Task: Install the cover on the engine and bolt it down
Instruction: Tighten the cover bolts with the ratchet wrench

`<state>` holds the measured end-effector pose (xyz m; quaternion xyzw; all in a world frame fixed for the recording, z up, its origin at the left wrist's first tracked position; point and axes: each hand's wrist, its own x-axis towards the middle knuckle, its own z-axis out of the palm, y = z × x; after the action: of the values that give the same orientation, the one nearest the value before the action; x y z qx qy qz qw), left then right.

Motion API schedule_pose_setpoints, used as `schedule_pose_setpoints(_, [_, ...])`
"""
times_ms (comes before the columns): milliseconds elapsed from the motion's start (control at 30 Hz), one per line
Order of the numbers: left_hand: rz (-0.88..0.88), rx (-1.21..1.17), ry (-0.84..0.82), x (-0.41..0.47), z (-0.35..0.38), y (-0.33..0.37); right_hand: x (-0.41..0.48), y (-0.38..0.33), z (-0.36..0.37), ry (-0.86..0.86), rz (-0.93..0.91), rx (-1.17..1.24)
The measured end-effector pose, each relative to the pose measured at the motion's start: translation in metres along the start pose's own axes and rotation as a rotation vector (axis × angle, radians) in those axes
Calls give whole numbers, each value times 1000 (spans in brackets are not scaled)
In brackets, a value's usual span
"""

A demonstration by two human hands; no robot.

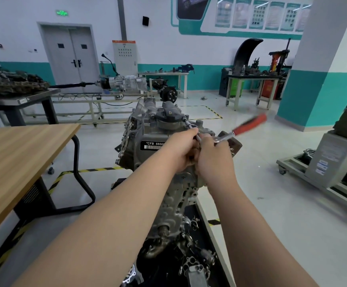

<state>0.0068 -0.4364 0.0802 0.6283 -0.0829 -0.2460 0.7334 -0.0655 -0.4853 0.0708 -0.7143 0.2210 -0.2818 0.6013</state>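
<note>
A grey engine stands upright on a stand in the middle of the head view. Its cover carries a black label with white letters and sits on the engine's top face, below a dark round oil cap. A ratchet wrench with a red handle points up to the right, blurred. Its metal extension reaches toward the cover's upper right edge. My left hand grips the extension near the ratchet head. My right hand grips the ratchet's head end. The bolt itself is hidden.
A wooden table with black legs stands at the left. Loose engine parts lie on the stand below. A gearbox on a rack is behind, workbenches at the back right, a wheeled stand at the right.
</note>
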Motion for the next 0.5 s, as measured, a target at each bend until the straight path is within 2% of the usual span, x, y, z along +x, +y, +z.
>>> schedule_pose_setpoints(100, [-8, -55, 18, -6, -1, 3, 1, -1, -5, 7, -384, -611])
schedule_pose_setpoints(167, [-21, -49, 19, -13, -2, 5, 1, -4, -3, 2, -481, -804])
schedule_pose_setpoints(200, [-24, -38, 13, -15, -3, 6, 2, -4, -1, -6, -472, -777])
schedule_pose_setpoints(333, [-4, -13, 3, -18, -4, 9, 5, -9, 5, -33, -258, -290])
schedule_pose_setpoints(500, [-13, 76, -5, -10, -4, 6, 8, -8, 11, -49, 152, 383])
